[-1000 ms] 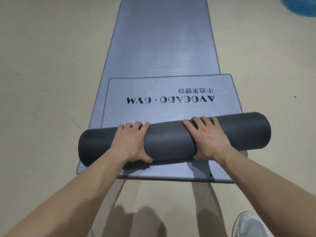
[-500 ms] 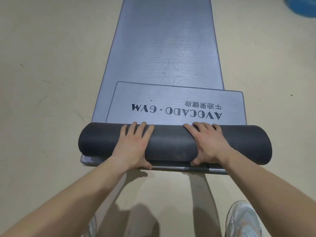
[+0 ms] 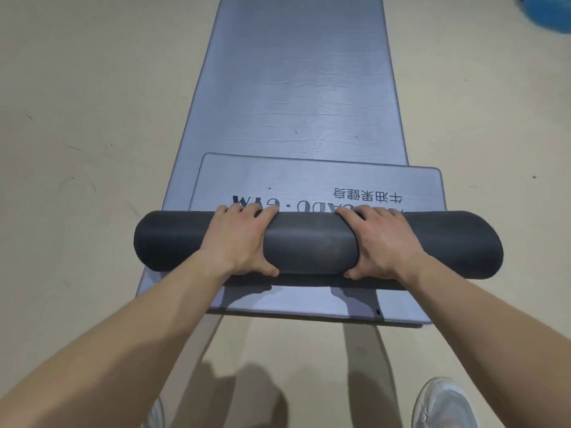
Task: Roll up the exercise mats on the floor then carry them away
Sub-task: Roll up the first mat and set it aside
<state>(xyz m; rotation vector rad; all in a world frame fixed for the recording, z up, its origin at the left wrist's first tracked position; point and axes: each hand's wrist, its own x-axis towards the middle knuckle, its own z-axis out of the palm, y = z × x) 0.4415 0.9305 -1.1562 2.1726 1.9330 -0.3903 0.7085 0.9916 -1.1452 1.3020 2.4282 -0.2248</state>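
A dark grey roll of exercise mat (image 3: 310, 247) lies crosswise in front of me. My left hand (image 3: 239, 240) and my right hand (image 3: 383, 242) both grip it, fingers draped over the top and thumbs on the near side. Beyond the roll, the mat's unrolled light grey end (image 3: 309, 177) lies flat, with its black lettering partly covered by the roll and my fingers. Underneath is a second, long blue-grey mat (image 3: 296, 81) that stretches away from me, its near edge showing behind my wrists.
Beige floor (image 3: 77, 134) surrounds the mats on both sides. My white shoes (image 3: 445, 403) stand just behind the lower mat's near edge. A blue object (image 3: 550, 9) sits at the far right corner.
The roll has moved away from me along the mat, has grown thicker and now covers part of the lettering. Both hands stayed on it.
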